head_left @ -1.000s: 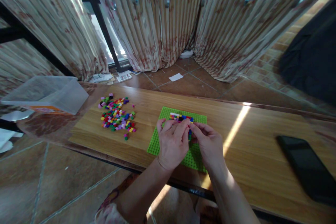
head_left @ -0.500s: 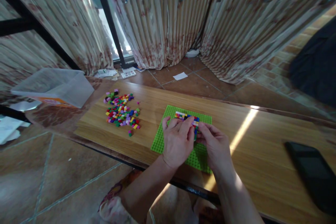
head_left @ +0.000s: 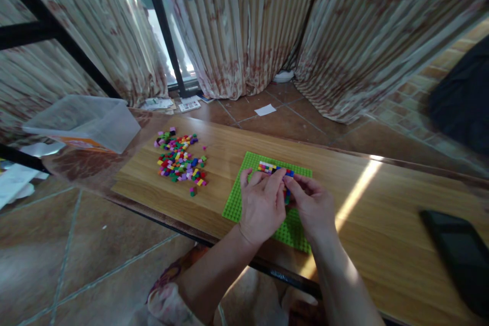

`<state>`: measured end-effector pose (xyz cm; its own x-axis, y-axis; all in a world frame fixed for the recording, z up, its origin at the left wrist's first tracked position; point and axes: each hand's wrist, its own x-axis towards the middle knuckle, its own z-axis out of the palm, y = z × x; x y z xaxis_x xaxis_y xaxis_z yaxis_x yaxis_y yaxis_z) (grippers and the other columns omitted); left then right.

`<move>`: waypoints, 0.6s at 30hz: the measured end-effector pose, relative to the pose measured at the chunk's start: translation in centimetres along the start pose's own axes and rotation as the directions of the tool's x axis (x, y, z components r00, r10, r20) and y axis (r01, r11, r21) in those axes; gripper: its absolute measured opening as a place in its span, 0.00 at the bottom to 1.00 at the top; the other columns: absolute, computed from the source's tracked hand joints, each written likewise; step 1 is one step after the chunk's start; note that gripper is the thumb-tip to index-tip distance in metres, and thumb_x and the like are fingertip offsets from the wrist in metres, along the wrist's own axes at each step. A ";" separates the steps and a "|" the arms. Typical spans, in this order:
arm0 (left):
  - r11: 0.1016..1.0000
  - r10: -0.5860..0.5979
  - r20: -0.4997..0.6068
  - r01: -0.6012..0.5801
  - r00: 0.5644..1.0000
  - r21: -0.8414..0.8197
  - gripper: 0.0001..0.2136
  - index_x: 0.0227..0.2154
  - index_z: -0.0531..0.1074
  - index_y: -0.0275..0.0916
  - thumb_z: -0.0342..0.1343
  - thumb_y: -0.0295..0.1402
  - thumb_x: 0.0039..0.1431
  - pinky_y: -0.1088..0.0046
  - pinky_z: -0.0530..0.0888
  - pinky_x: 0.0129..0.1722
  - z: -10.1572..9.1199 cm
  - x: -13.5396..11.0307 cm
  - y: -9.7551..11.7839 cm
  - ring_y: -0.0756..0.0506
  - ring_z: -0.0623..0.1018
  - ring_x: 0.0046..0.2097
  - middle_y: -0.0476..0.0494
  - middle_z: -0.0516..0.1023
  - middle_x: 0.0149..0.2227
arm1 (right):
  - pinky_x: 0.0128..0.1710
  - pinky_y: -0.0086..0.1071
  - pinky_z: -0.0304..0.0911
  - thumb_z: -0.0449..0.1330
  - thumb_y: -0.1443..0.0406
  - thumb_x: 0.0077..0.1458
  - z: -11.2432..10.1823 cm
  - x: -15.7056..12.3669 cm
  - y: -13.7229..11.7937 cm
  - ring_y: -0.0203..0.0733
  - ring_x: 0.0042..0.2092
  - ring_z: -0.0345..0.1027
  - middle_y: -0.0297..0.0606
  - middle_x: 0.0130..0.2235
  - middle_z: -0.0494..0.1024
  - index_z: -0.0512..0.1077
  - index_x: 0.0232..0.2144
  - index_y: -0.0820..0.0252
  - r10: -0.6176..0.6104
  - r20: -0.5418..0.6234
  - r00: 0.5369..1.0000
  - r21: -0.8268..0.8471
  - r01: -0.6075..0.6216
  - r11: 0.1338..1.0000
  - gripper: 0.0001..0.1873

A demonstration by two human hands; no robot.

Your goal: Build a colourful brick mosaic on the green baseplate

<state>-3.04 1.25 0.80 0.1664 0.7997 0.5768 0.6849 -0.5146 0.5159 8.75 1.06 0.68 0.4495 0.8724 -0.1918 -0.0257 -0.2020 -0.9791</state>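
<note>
A green studded baseplate (head_left: 234, 207) lies on the wooden tabletop. Near its far side sits a cluster of small multicoloured building bricks (head_left: 267, 166), partly covered by my hands. My left hand (head_left: 262, 209) bends over the cluster, its fingers pressing against the bricks from above and the left. From the right, my right hand (head_left: 313, 206) closes thumb and fingers at the cluster's right edge; the exact brick between them is hidden. The fingertips of both hands meet close together there.
Loose bricks (head_left: 179, 163) are heaped on the tabletop (head_left: 362, 224) to the left. A clear plastic box (head_left: 87, 119) stands at the far left end. A dark phone-like device (head_left: 454, 254) lies at the right. Curtains (head_left: 237, 30) hang beyond the table.
My right thumb has shifted slightly inward and up over the bricks' right edge, closer to my left fingertips. The whole view has shifted a little.
</note>
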 end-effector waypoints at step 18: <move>0.928 -0.281 -0.093 0.247 0.955 -0.278 0.11 0.46 0.73 0.38 0.54 0.26 0.62 0.68 0.75 0.47 -2.5 0.9 -4.2 0.47 0.80 0.42 0.45 0.82 0.39 | 0.22 0.27 0.61 0.71 0.47 0.41 -0.5 -0.1 0.7 0.31 0.23 0.62 0.32 0.26 0.75 0.78 0.36 0.61 0.001 0.001 1.000 0.169 -0.001 0.986 0.27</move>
<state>-7.50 3.38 0.79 -0.0995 0.8800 0.4644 0.4799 -0.3664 0.7972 9.13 0.58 0.02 0.4483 0.8728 -0.1930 -0.1772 -0.1248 -0.9762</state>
